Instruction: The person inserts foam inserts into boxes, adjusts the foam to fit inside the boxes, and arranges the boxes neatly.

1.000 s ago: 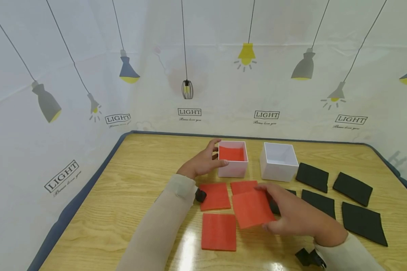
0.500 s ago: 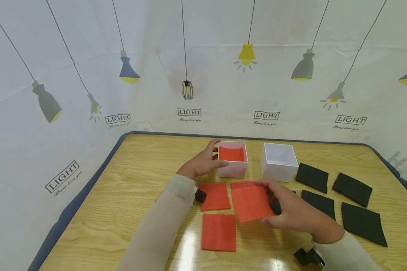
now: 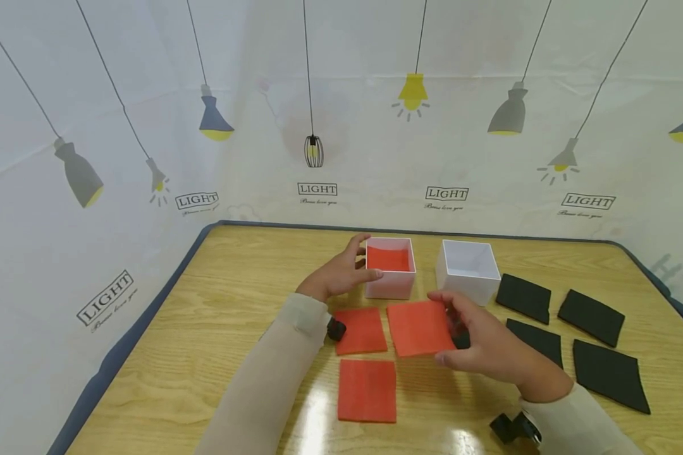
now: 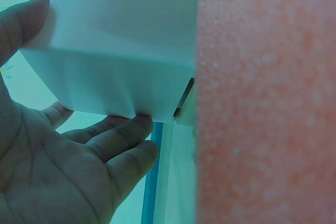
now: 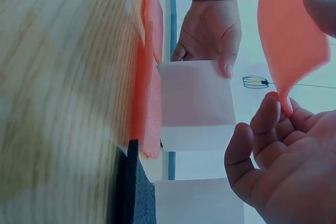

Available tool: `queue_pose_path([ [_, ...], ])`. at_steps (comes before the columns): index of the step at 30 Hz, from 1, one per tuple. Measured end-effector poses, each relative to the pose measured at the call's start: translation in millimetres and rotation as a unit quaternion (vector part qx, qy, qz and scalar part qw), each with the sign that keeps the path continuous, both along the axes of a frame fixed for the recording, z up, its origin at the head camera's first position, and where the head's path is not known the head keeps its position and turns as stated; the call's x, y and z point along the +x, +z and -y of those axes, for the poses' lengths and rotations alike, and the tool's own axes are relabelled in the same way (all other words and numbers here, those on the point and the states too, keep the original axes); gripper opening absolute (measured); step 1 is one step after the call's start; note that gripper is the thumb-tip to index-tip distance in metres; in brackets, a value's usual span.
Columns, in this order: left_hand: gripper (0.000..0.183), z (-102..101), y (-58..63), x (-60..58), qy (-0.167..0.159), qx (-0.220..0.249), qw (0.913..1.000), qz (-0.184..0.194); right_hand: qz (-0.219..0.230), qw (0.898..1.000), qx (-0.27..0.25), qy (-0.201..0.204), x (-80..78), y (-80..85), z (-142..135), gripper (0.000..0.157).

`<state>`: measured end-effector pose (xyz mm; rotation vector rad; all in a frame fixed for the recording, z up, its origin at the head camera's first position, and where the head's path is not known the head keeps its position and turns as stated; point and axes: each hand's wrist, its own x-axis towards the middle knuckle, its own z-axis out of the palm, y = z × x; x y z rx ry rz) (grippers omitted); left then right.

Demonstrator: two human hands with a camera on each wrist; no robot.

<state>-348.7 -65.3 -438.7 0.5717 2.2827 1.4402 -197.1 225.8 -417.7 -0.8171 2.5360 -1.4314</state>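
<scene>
My left hand (image 3: 341, 272) holds the left white box (image 3: 390, 285) by its left side, thumb at the front corner and fingers along the far side. Red foam (image 3: 388, 259) shows inside that box. In the left wrist view the fingertips (image 4: 142, 124) lie against the box's wall. My right hand (image 3: 484, 341) pinches a red foam square (image 3: 421, 328) by its right edge, and the right wrist view shows it lifted above the table and bent at the fingers. Two more red squares, one at the back (image 3: 361, 332) and one in front (image 3: 367, 390), lie to its left.
A second white box (image 3: 468, 272) stands right of the first, with bare walls showing inside. Several black foam squares (image 3: 611, 376) lie on the wooden table (image 3: 205, 341) at the right. A printed fabric backdrop (image 3: 364, 126) rises behind the table.
My right hand has moved the red foam square away from me, towards the boxes, so it now covers the red square behind it. The left hand keeps its place on the box.
</scene>
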Motion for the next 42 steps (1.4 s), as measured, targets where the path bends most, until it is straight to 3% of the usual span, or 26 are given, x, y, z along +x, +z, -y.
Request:
queue_pose_path([
  [26,0.097,1,4.1,3.0,0.003,-0.009,0.9999,-0.008,0.001,1.0,-0.009,-0.002,-29.8,26.0,8,0.081],
  [42,0.094,1,3.1,3.5,-0.001,-0.009,1.0,0.002,0.049,0.998,-0.028,0.004,-49.5,40.0,11,0.082],
])
